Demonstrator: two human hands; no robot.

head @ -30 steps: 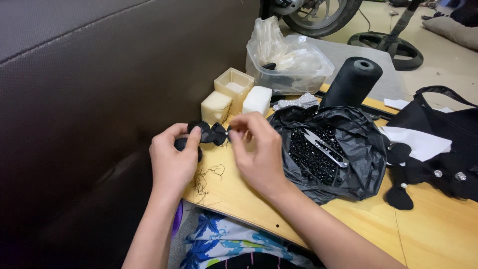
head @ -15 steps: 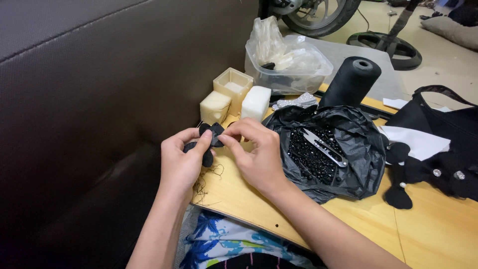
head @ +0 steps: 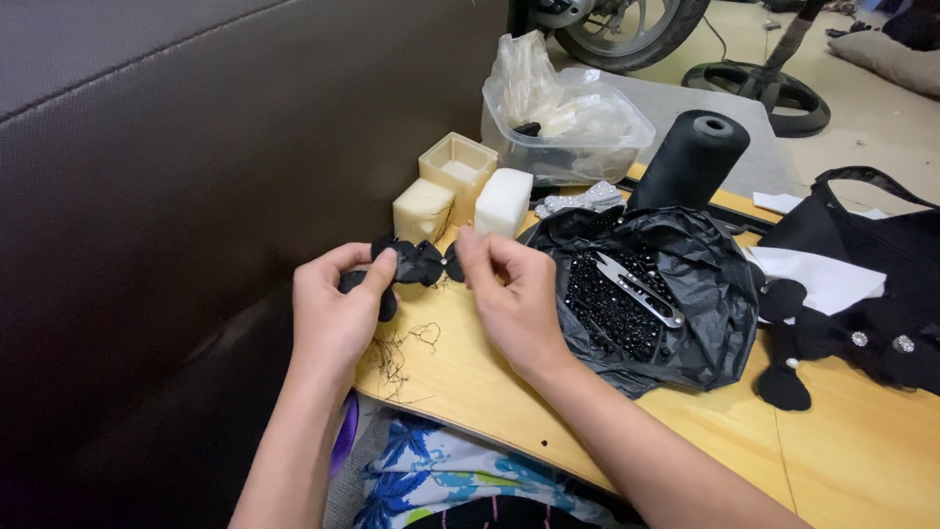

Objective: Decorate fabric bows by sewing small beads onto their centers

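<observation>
My left hand [head: 338,309] pinches a small black fabric flower [head: 419,263] above the left end of the wooden board [head: 509,392]. My right hand [head: 514,294] has its thumb and forefinger closed at the flower's right edge; whether they hold a needle or thread is too small to tell. Loose black thread scraps [head: 397,353] lie on the board just under my hands.
A black plastic bag [head: 685,333] of black beads with metal thread snips [head: 641,289] lies right of my hands. Behind stand cream cube boxes [head: 455,181], a clear tub [head: 568,127] and a black thread cone [head: 690,162]. Black fabric pieces [head: 862,294] lie at the right. A dark wall is on the left.
Both hands and the flower have shifted slightly right and up; my right fingers stay pinched at the flower's edge.
</observation>
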